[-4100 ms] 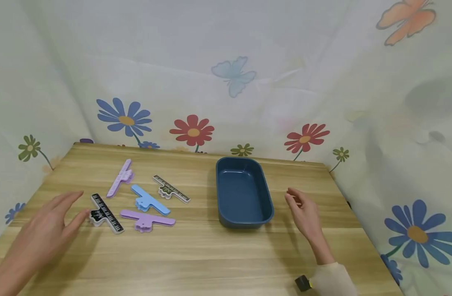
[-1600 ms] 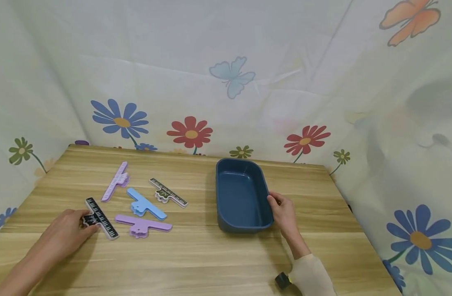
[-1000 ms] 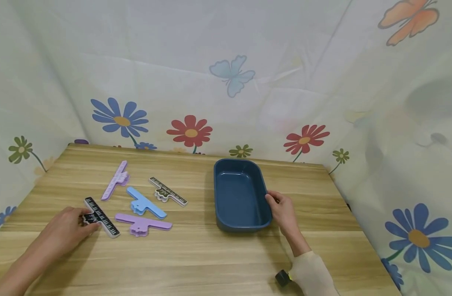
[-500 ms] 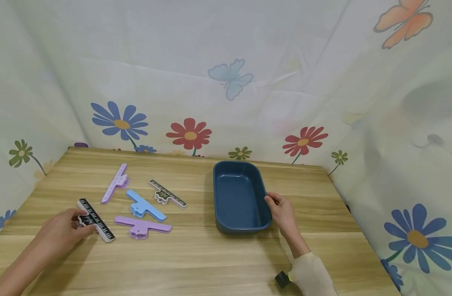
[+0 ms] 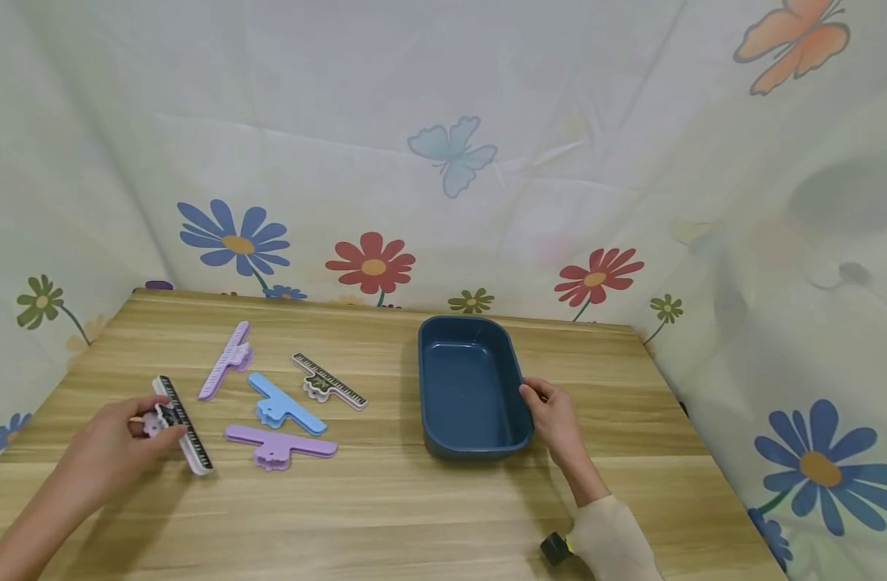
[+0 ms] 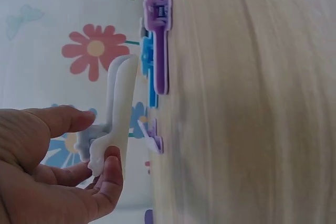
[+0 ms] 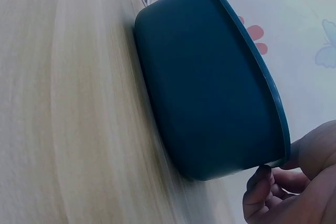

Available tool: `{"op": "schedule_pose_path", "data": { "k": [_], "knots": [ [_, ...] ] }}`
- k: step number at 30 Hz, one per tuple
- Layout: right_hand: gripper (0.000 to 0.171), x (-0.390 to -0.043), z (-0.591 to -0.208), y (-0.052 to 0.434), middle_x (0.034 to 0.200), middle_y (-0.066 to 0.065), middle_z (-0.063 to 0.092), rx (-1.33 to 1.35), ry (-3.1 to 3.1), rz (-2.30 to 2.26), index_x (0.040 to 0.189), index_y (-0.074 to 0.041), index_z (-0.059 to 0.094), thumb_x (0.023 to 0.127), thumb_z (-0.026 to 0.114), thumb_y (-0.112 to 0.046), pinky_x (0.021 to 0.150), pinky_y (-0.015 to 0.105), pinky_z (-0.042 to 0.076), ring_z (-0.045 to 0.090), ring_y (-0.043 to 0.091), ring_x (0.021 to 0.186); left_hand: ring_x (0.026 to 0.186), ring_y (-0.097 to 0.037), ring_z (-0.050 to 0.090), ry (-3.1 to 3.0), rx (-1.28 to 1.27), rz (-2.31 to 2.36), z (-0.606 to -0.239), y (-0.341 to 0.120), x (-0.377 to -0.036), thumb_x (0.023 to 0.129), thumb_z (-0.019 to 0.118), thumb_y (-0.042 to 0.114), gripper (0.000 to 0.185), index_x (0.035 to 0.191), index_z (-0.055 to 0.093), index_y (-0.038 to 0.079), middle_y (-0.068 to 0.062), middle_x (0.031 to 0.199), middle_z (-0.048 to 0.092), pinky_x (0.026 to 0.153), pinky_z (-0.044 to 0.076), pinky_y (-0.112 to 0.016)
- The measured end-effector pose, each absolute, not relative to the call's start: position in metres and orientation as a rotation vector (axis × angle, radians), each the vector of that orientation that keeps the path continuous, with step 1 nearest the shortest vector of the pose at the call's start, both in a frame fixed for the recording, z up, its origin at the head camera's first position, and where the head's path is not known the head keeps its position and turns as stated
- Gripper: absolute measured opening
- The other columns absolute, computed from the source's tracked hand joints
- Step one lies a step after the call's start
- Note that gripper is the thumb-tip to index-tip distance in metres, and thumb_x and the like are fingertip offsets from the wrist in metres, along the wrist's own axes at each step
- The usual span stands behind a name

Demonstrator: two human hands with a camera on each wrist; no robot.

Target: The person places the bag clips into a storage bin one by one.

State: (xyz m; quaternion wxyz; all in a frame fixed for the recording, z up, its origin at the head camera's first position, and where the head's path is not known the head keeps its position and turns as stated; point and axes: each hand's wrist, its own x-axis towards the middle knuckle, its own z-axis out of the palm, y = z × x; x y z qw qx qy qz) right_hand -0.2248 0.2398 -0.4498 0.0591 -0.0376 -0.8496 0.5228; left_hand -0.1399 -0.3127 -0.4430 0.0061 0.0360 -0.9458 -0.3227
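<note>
My left hand (image 5: 109, 444) pinches a black-and-white piano-key clip (image 5: 189, 436) by its handle tabs. In the left wrist view this clip (image 6: 123, 98) is raised off the table, its white side showing. My right hand (image 5: 557, 418) grips the right rim of a dark blue rectangular bin (image 5: 479, 453), thumb at the edge and fingers curled beside it. The bin's inside looks bare. Right of the left hand lie a purple clip (image 5: 305, 442), a light blue clip (image 5: 298, 409), a lilac clip (image 5: 221, 367) and a smaller black-and-white piano clip (image 5: 337, 384).
Everything rests on a wood-grain table (image 5: 385, 516). A pale curtain (image 5: 327, 121) with printed flowers and butterflies hangs behind and along both sides. A small black object (image 5: 555, 549) is at the right sleeve (image 5: 610, 537).
The left hand reached the piano clip, pinched it, then lifted and tilted it slightly left. My right hand moved in from beside the bin and took its rim. Other clips stayed put.
</note>
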Motion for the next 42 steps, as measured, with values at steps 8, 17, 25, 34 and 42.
{"op": "schedule_pose_path", "data": {
  "k": [8,17,25,34,42],
  "knots": [
    [0.03,-0.225,-0.45,0.239,0.124,0.027,0.067,-0.115,-2.566,1.58,0.127,0.011,0.067,0.104,0.06,-0.007,0.077,0.017,0.049,0.063,0.032,0.108,0.078,-0.022,0.062,-2.926,0.069,-0.976,-0.425,-0.305,-0.138,0.098,0.073,0.027,0.063,0.135,0.05,-0.019,-0.022,0.091,0.071,0.057,0.046,-0.031],
    [0.031,-0.225,-0.451,0.241,0.125,0.028,0.066,-0.102,-2.563,1.588,0.128,0.012,0.066,0.104,0.06,-0.007,0.077,0.015,0.048,0.063,0.032,0.109,0.078,-0.024,0.061,-2.979,0.097,-0.993,-0.406,-0.3,-0.14,0.101,0.069,0.032,0.066,0.137,0.048,-0.02,-0.024,0.094,0.07,0.058,0.045,-0.034],
    [0.032,-0.225,-0.45,0.241,0.127,0.028,0.066,-0.093,-2.569,1.576,0.129,0.011,0.065,0.105,0.06,-0.008,0.082,0.022,0.051,0.063,0.033,0.112,0.095,-0.05,0.067,-3.0,0.093,-0.974,-0.399,-0.3,-0.142,0.1,0.069,0.036,0.07,0.137,0.048,-0.019,-0.04,0.106,0.066,0.065,0.055,-0.049],
    [0.031,-0.225,-0.451,0.24,0.126,0.027,0.067,-0.092,-2.578,1.552,0.128,0.011,0.066,0.104,0.061,-0.008,0.082,0.022,0.051,0.063,0.033,0.111,0.095,-0.05,0.067,-3.007,0.088,-0.951,-0.392,-0.294,-0.143,0.1,0.07,0.04,0.073,0.139,0.048,-0.018,-0.038,0.107,0.067,0.062,0.054,-0.046],
    [0.032,-0.226,-0.451,0.241,0.126,0.028,0.066,-0.095,-2.566,1.573,0.129,0.012,0.065,0.105,0.059,-0.008,0.079,0.017,0.049,0.063,0.033,0.11,0.097,-0.051,0.067,-2.985,0.019,-0.945,-0.386,-0.286,-0.147,0.099,0.071,0.039,0.07,0.139,0.051,-0.016,-0.039,0.107,0.067,0.065,0.055,-0.052]
  ]
}}
